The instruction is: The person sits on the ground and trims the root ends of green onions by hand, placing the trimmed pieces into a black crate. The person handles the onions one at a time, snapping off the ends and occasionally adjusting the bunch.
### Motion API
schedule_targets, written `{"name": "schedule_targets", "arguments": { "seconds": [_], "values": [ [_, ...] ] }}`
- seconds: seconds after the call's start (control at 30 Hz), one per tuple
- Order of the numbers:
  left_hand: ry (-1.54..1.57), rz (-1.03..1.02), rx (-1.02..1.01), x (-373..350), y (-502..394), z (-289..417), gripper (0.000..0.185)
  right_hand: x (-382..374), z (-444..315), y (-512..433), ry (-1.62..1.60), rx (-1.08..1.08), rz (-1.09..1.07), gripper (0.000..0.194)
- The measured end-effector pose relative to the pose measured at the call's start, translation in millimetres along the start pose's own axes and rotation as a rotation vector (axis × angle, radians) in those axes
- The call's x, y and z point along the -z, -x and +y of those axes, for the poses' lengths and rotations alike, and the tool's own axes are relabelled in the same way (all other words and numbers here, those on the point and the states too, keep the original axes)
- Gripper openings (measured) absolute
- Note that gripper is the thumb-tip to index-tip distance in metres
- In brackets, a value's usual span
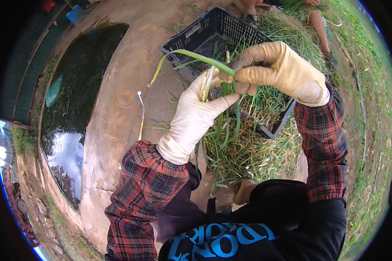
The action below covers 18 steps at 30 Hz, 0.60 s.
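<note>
My left hand (196, 112), in a pale rubber glove, is closed around the white stems of a few green onions (210, 80). Their green leaves hang below it towards the ground. Pinched between the thumb and fingers of my right hand (277, 73), in a stained yellowish glove, is a long green onion leaf (196, 56) that bends away to the left and yellows at its tip. Both hands are close together above a black plastic crate (194, 34). More green onions (267, 101) lie at the crate's near right, partly hidden by my hands.
Onion trimmings (248, 156) cover the ground before my feet. A dark water basin (75, 81) with a concrete edge is at left. Beyond the crate, another person's hand (311, 2) holds green onions, with a heap of greens (290, 39) beside their legs. Grass (372, 58) grows at right.
</note>
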State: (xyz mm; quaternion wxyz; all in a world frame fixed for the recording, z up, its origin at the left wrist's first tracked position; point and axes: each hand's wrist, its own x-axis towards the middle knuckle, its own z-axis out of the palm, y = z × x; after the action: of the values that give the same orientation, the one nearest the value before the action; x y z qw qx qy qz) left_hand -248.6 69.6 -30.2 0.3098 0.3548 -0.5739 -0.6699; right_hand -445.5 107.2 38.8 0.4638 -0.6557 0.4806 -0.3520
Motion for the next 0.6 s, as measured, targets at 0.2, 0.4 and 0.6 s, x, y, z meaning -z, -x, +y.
{"name": "schedule_targets", "arguments": {
  "seconds": [0.2, 0.4, 0.6],
  "values": [
    [0.024, 0.047, 0.024, 12.0, 7.5, -0.3, 0.021, 0.3, -7.9, 32.6, 0.164, -0.121, -0.41, 0.028],
    [0.077, 0.1, -0.026, 3.4, 19.2, 1.0, 0.022, -28.5, 18.0, 34.5, 0.289, -0.113, 0.309, 0.03],
    [0.071, 0.053, -0.014, -1.4, 24.7, -2.2, 0.021, -41.1, 21.8, 27.6, 0.234, -0.118, 0.259, 0.027]
  ]
}}
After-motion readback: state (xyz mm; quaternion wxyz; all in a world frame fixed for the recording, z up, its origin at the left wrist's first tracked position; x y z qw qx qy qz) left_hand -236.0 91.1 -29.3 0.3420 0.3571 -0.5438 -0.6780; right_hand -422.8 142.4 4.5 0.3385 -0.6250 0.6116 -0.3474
